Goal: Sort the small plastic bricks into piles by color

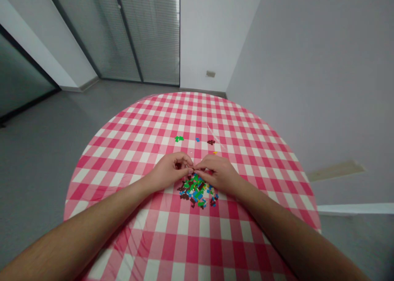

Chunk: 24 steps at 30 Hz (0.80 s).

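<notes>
My left hand (170,170) and my right hand (216,172) meet fingertip to fingertip just above a small heap of tiny bricks (197,192) in brown, green, blue and yellow. Both hands have their fingers curled into a pinch. A dark brown piece (177,165) shows inside the left hand's fingers. What the right hand pinches is too small to make out. The heap lies on a round table with a red and white checked cloth (191,240).
Farther back on the cloth lie a green piece (179,139), a small blue piece (197,140), a brown piece (211,141) and a tiny orange bit (215,152). Grey floor surrounds the table, with white walls behind and right, and glass panels with blinds at back left.
</notes>
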Motion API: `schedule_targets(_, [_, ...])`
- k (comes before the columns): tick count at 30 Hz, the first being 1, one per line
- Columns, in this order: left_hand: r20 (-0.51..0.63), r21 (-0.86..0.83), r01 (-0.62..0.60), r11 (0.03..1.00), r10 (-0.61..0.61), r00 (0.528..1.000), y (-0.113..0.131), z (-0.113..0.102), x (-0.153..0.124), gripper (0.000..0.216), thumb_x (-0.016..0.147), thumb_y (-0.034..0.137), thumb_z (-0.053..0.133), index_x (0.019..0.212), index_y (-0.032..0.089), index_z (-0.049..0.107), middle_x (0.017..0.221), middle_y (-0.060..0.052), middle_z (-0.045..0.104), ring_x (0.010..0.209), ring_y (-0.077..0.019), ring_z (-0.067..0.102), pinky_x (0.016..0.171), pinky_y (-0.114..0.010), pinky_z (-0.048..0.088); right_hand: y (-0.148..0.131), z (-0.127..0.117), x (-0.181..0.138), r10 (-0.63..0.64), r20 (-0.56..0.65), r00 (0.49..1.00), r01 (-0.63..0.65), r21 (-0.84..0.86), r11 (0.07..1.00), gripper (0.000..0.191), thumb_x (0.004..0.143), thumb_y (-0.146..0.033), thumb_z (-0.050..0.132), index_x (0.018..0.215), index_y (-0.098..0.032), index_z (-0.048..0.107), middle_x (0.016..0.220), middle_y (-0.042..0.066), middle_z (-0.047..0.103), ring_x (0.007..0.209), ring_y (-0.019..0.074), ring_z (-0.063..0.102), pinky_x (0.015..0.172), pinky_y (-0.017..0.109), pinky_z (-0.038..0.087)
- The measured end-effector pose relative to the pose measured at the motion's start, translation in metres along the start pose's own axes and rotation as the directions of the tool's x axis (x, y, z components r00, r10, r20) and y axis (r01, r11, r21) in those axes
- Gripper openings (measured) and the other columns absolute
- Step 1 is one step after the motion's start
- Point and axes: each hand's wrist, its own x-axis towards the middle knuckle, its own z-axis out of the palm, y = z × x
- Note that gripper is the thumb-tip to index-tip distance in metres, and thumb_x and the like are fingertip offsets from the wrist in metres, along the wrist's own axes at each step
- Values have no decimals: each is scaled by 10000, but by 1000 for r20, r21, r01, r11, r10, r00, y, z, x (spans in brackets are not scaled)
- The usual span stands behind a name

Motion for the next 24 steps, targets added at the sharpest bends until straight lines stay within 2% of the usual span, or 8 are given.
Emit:
schedule_targets(6, [0,-9,2,1000,-2,1000,-3,0,1,133,824,276,619,924,191,601,721,-24,689,638,-135,622,595,-290,492,1,1,-1,-19,12,1000,19,-5,1000,162,905,-255,575,933,-220,731,856,55,750,789,175,662,721,298,501])
schedule_targets(14, [-10,-11,-3,1000,3,1000,-4,2,0,136,828,277,613,932,189,613,731,-26,678,624,-132,600,581,-289,478,1,1,0,-39,-10,999,38,-14,999,156,895,-240,574,927,-192,718,807,63,724,729,168,635,674,288,487])
schedule_targets(18, [-62,77,-36,996,41,997,-4,1,0,160,811,284,651,935,182,647,721,-22,662,626,-132,576,576,-283,464,0,0,1,-16,-13,1000,16,-1,1000,148,900,-244,577,924,-187,711,803,61,715,729,164,627,674,283,477])
schedule_targets(24, [-80,298,-129,946,159,984,6,-2,-2,73,822,225,642,821,192,707,797,-37,691,759,-154,612,684,-296,479,0,1,2,31,-25,999,-29,40,999,144,906,-248,577,894,-182,704,761,48,686,700,152,602,656,270,455])
